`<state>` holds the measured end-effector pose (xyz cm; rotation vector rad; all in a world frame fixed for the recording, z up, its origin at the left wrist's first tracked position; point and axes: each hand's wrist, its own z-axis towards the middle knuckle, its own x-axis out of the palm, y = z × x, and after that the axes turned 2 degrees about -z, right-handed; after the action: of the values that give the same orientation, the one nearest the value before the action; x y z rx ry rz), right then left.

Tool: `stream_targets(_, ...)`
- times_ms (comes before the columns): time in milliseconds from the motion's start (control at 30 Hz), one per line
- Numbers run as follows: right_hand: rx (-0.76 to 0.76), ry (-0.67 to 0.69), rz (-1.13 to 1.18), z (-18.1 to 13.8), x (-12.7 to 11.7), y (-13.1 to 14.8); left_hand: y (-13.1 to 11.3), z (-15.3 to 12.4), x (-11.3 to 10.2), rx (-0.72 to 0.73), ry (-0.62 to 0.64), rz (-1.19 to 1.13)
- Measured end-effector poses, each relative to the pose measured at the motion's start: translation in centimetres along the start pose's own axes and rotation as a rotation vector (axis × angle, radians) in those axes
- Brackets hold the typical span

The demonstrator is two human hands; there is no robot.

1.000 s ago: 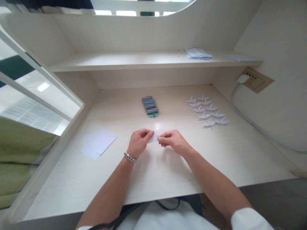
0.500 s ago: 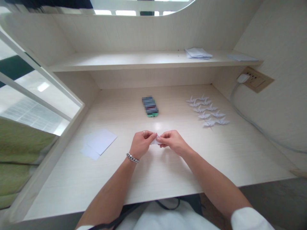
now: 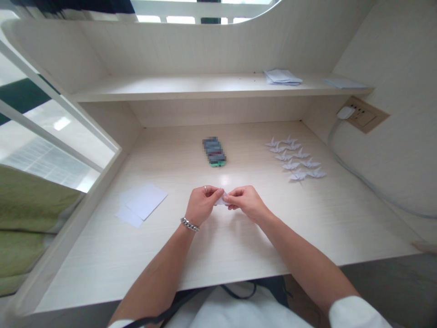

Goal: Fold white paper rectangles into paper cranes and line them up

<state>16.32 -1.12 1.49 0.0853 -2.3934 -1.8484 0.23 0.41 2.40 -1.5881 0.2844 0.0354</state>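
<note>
A small piece of folded white paper (image 3: 221,201) is pinched between my two hands, over the middle of the desk. My left hand (image 3: 204,200), with a ring and a chain bracelet at the wrist, closes thumb and fingers on its left side. On the other side my right hand (image 3: 246,202) grips it between thumb and forefinger. The fingers cover most of the paper, so its exact shape is hidden. Several folded paper cranes (image 3: 295,159) stand in rows toward the back right. Flat white paper sheets (image 3: 145,202) lie to the left, overlapping.
Beyond my hands lies a pixelated dark object with a green edge (image 3: 214,151). A shelf (image 3: 177,86) crosses the back, bearing a stack of paper (image 3: 282,77). At right, a cable (image 3: 372,184) runs from a wall socket (image 3: 363,114). A low side panel (image 3: 78,214) bounds the left.
Both hands keep their pinch on the folded paper in nearly the same place. The view has shifted very slightly.
</note>
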Motion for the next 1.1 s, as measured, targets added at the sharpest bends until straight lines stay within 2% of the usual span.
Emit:
stream_targets(300, 0.055, 0.062, 0.054, 0.3, -0.4, 0.1, 0.4, 0.3, -0.3, 0.018, -0.107, -0.086)
stream_targets(467, -0.067, 0.047, -0.011, 0.3, -1.0, 0.2, 0.3, 0.2, -0.2, 0.017, 0.001, -0.119)
stream_targets(567, -0.129, 0.06, 0.001, 0.0, -0.9, 0.5, 0.3, 0.2, -0.2, 0.001, -0.029, -0.175)
stream_targets(667, -0.119, 0.043, 0.073, -0.1, -0.6, 0.7, 0.5, 0.3, -0.2, -0.03, -0.086, -0.283)
stream_targets(800, -0.121, 0.033, 0.109, -0.2, -0.2, 0.7, 0.6, 0.4, 0.0, -0.062, -0.084, -0.373)
stream_targets(1100, -0.096, -0.045, 0.053, 0.0, -0.1, 0.4, 0.4, 0.2, 0.2, -0.061, -0.07, -0.374)
